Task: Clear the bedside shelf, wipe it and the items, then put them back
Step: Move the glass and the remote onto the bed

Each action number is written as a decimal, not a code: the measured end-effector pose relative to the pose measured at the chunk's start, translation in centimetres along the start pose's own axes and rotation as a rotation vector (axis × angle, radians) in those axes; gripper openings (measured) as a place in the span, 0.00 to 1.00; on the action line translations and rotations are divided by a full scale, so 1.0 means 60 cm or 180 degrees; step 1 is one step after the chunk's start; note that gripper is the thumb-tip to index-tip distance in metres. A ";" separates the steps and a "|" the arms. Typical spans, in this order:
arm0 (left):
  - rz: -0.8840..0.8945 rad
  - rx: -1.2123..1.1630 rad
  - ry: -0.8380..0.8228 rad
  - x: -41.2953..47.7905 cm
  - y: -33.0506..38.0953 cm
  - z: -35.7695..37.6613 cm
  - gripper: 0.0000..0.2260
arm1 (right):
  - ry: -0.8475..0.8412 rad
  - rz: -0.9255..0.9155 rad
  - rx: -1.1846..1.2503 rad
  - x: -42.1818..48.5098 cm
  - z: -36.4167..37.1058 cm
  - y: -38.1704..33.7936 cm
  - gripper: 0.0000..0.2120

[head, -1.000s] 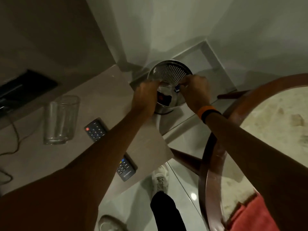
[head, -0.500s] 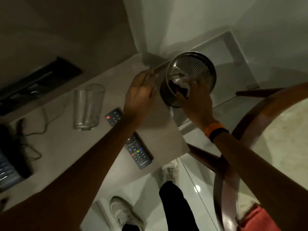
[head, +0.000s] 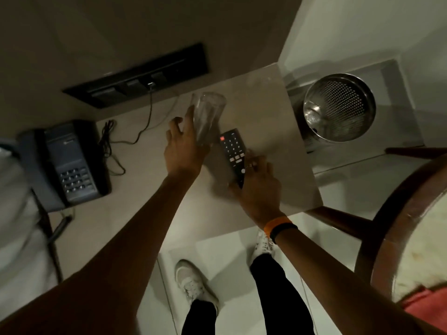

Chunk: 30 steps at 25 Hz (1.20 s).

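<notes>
A clear drinking glass [head: 207, 114] stands on the beige bedside shelf [head: 263, 112], and my left hand [head: 183, 148] wraps its lower part from the left. Just right of it lies a black remote control [head: 231, 147] with a red button at its far end. My right hand [head: 260, 187], with an orange and black wristband, grips the remote's near end. A dark desk telephone [head: 70, 165] sits at the shelf's left end.
A perforated metal bin [head: 338, 107] stands on the floor to the right of the shelf. A black socket panel [head: 140, 76] with a plugged cable is on the wall behind. A round wooden chair [head: 396, 213] with a red cloth [head: 425, 308] stands at right.
Both hands have left the metal bin and come back to the shelf. The left hand now holds the glass and the right hand the remote. The view has swung left, showing the telephone.
</notes>
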State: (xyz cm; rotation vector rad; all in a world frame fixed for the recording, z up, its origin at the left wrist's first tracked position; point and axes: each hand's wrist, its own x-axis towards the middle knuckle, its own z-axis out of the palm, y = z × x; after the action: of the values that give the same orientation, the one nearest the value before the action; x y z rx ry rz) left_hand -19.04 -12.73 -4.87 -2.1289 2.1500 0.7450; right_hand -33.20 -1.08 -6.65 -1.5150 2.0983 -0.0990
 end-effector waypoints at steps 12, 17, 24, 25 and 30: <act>-0.1177 -0.2256 0.0118 -0.084 -0.097 0.000 0.38 | 0.0445 -0.0419 0.0007 -0.011 -0.017 -0.048 0.28; -0.1363 -0.4050 0.0651 -0.236 -0.221 -0.024 0.30 | 0.0321 -0.1053 -0.0058 -0.060 -0.022 -0.177 0.27; -0.1406 -0.4308 0.2450 -0.421 -0.409 -0.165 0.35 | 0.0248 -0.2643 -0.0019 -0.190 0.050 -0.482 0.30; -0.1502 -0.4291 0.2740 -0.450 -0.435 -0.185 0.35 | 0.0225 -0.2865 -0.0034 -0.215 0.061 -0.526 0.31; -0.2332 -0.3996 0.4203 -0.627 -0.558 -0.251 0.33 | -0.0138 -0.3920 0.0086 -0.372 0.134 -0.723 0.29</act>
State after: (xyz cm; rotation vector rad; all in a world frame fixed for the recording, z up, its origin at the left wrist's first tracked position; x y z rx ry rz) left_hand 19.89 18.88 10.95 -4.5385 0.3174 0.7027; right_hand 12.65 5.18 10.85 -2.5026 0.8421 -0.5126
